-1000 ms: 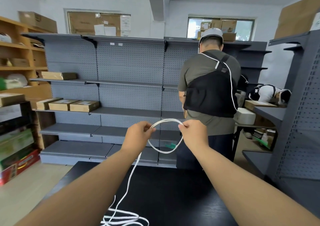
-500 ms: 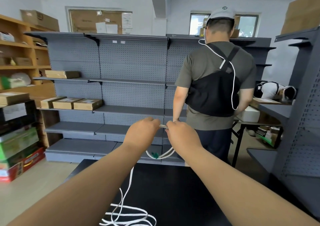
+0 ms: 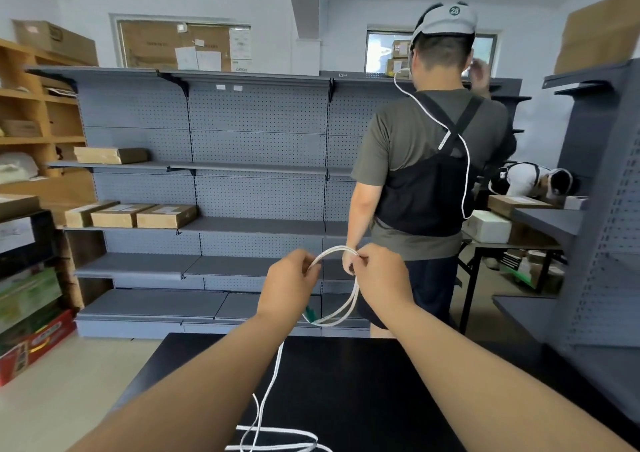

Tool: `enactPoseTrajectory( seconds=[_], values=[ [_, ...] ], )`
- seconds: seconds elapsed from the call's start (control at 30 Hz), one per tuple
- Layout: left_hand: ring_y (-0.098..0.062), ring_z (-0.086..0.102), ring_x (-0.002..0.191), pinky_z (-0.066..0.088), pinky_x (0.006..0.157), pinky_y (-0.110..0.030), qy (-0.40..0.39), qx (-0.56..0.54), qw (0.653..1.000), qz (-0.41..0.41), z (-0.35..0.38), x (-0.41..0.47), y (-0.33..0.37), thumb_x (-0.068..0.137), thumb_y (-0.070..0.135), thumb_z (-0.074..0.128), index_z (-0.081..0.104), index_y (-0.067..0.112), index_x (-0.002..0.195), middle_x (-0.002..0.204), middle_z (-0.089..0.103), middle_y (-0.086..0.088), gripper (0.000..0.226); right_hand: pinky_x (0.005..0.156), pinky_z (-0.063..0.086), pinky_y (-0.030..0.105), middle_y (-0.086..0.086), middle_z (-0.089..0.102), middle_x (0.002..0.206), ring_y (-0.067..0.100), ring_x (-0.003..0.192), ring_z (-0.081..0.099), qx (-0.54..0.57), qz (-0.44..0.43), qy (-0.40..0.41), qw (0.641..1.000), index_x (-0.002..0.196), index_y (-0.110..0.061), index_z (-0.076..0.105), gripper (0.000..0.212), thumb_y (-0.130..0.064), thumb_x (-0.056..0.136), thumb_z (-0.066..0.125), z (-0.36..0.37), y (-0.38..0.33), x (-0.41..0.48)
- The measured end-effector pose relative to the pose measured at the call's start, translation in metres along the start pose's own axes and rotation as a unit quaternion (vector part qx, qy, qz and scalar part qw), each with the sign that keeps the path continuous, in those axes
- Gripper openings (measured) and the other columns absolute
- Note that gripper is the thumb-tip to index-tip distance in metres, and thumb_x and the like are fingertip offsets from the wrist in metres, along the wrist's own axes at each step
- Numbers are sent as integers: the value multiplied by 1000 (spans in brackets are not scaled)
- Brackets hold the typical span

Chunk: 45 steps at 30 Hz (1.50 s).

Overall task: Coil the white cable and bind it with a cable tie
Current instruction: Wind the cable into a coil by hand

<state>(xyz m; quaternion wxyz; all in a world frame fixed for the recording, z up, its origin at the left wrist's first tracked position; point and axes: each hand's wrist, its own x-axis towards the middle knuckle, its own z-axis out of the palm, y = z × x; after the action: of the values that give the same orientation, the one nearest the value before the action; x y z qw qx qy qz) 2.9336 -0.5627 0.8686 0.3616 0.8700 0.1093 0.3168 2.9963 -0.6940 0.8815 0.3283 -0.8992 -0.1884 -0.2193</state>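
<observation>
Two white cable loops (image 3: pixel 349 308) hang before a person (image 3: pixel 415 174)

The fingers (image 3: pixel 306 263) of the left hand (image 3: pixel 291 285) and of the right hand (image 3: pixel 377 275) pinch a short arc of the white cable (image 3: pixel 350 299); above that arc the air is open. Just beyond the right fingers a standing person (image 3: pixel 426 160) blocks the way, one arm hanging close behind them. Beyond and left of the fingers, open room runs to the grey shelving (image 3: pixel 242 188). Below the fingers hang the cable loops, with free air down to the black desk (image 3: pixel 363 389). Nearer than the fingers, loose strands cross the desk's middle between both forearms. Right of the fingers, a grey rack (image 3: pixel 602 209) stands well apart.
</observation>
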Motion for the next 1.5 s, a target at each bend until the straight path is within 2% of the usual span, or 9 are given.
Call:
enactPoseTrajectory(
  seconds=[0.13,0.33,0.47,0.6,0.8,1.0,1.17,1.33,1.5],
  values=[
    [-18,62,82,47,70,-28,-16,-34,999,-14,-4,4,-9,91,21,55,60,16,90,78,59,7,7,45,23,23,6,56,73,22,70,49,22,51,-1,998,72,-10,61,27,-21,94,49,4,0,2],
    [-21,61,78,47,72,-31,-25,59,994,83,-18,20,-13,93,21,54,65,12,99,88,68,-4,15,65,41,34,7,61,101,29,93,58,-87,-56,-32,994,109,-13,54,20,-26,96,46,10,-11,-3],
    [-25,59,86,47,74,-35,-60,146,973,168,-23,28,-12,95,23,50,64,13,104,94,66,-8,19,64,39,34,8,62,102,29,96,57,-186,-173,-50,966,110,-10,54,24,-27,98,43,12,-24,-5],
    [-26,57,86,45,72,-35,-71,172,964,187,-24,30,-12,96,25,48,62,12,105,95,63,-8,21,61,33,32,11,63,97,31,86,60,-223,-152,-65,961,103,-8,57,25,-24,99,38,12,-28,-2],
    [-10,51,70,36,54,-15,-87,42,993,67,-16,25,-16,90,26,57,61,17,93,74,56,7,10,64,40,33,13,64,99,32,86,61,-181,-93,-46,978,105,-11,62,29,-25,99,38,10,-24,4],
    [-16,58,78,48,82,-32,-214,-155,961,-74,-16,28,-23,83,20,67,66,17,79,81,65,-5,6,63,39,31,12,66,99,32,89,62,-166,-61,-39,984,107,-12,63,30,-29,99,40,6,-8,11],
    [-14,62,84,51,83,-26,-314,-169,927,-114,-22,35,-27,81,6,68,66,10,92,90,68,-5,12,63,37,31,10,67,96,31,88,62,-181,-68,-32,981,103,-11,63,28,-29,99,41,6,4,13],
    [-19,58,76,51,84,-36,-278,-78,953,-91,-11,39,-23,81,12,70,67,4,91,77,63,-7,13,62,36,30,10,67,95,29,84,60,-157,-64,-20,985,105,-11,65,30,-29,99,42,4,9,14],
    [-14,48,64,38,59,-26,-152,-4,986,-71,6,33,-17,90,26,58,64,6,88,69,55,1,20,61,35,31,9,67,89,24,76,54,-72,-30,11,997,96,-12,67,29,-30,98,44,0,11,12]
  ],
)
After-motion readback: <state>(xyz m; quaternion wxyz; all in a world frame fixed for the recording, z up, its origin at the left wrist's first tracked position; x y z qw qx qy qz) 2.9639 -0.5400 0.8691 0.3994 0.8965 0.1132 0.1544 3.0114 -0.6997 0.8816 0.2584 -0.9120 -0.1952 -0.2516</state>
